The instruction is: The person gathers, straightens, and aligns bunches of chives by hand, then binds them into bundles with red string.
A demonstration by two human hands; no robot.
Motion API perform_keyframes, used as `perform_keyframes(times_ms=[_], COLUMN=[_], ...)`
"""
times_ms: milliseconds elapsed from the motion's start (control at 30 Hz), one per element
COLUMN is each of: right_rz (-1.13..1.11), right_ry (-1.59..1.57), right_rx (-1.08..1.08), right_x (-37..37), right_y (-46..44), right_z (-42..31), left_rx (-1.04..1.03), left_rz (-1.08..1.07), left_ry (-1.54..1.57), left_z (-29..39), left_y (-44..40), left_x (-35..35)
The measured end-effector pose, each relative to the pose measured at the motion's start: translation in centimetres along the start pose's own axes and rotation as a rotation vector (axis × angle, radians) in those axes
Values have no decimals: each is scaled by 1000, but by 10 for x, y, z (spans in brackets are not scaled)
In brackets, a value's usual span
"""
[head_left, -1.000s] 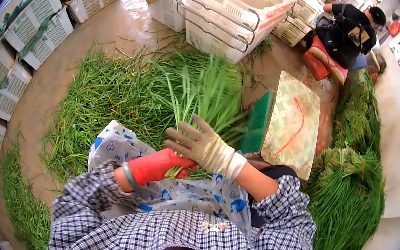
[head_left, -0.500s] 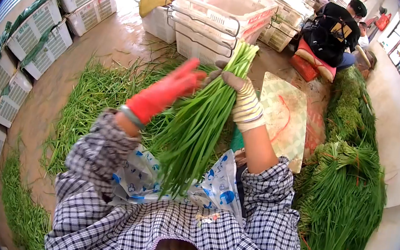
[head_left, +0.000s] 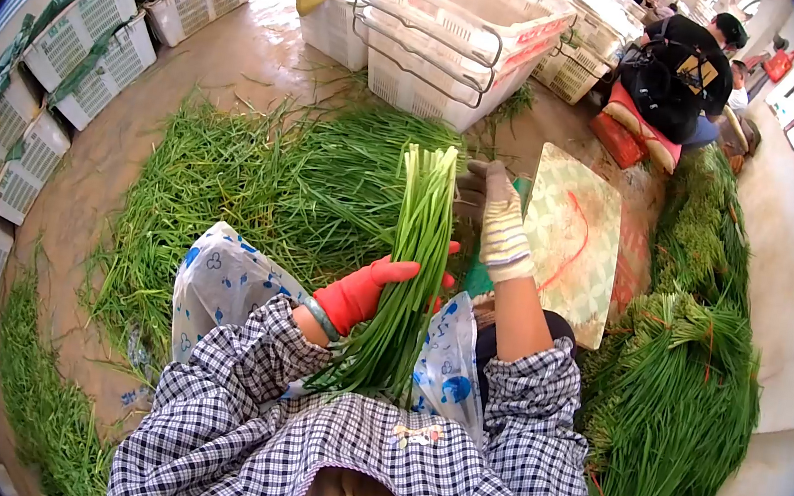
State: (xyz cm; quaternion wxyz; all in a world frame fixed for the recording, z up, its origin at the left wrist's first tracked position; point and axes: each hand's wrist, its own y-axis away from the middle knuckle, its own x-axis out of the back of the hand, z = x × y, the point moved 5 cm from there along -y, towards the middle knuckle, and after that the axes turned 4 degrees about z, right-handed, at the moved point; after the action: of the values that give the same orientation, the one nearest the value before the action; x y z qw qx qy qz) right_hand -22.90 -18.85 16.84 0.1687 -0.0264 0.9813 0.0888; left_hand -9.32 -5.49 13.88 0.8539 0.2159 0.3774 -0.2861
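A bundle of garlic chives (head_left: 421,241) stands nearly upright in front of my body, pale cut ends at the top and dark leaves hanging toward my lap. My left hand (head_left: 366,294), in a red rubber glove, is closed around its middle, with fingertips showing on the far side. Just right of the pale ends is my right hand (head_left: 497,211), in a striped glove with grey-coated fingers. Its fingers are stretched out and hold nothing. A plastic apron (head_left: 448,355) with blue prints lies over my lap, partly behind the leaves.
Loose chives (head_left: 254,189) cover the floor ahead and left. Stacked white crates (head_left: 419,80) stand beyond them. A patterned board (head_left: 573,241) with a red tie lies to the right, beside piled chive bundles (head_left: 671,415). Another person (head_left: 687,65) sits at the back right.
My left hand has come down and taken hold of the chives' middle. My right hand has let go of the pale ends. The bundle is lower and more upright.
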Motion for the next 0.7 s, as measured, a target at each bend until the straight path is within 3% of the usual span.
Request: perform_keyframes(times_ms=[33,100,167,233,267,300,367,433,467,500,533,600,700], right_rz=[10,-50,-46,51,81,-12,-104,15,-2,-154,-154,-160,-179], right_ry=[50,472,643,514,226,33,681,1081,862,445,258,650,928], right_rx=[81,403,318,404,289,355,179,495,300,442,352,447,725], right_x=[5,-9,-14,6,26,29,57,35,21,50,23,-4,-26], right_y=[9,17,20,15,6,14,-13,16,26,-16,1,8,13], right_z=[-8,-16,-21,-44,-43,-63,-38,-44,-49,-3,-15,-25,-39], left_rx=[-28,-6,14,-36,-84,-134,-176,-239,-230,-233,-227,-211,-146], left_rz=[-9,28,45,-29,18,70,111,264,266,266,237,213,128], left_ry=[-49,-55,-88,-48,-131,-211,-212,-300,-368,-386,-412,-446,-310], left_z=[3,3,-4,1,8,14,18,31,40,43,45,38,27], left_y=[-1,-1,-5,-7,-5,-1,0,-6,-4,-7,-9,-5,-1], left_x=[0,4,14,6,5,5,15,23,14,12,7,0,-6])
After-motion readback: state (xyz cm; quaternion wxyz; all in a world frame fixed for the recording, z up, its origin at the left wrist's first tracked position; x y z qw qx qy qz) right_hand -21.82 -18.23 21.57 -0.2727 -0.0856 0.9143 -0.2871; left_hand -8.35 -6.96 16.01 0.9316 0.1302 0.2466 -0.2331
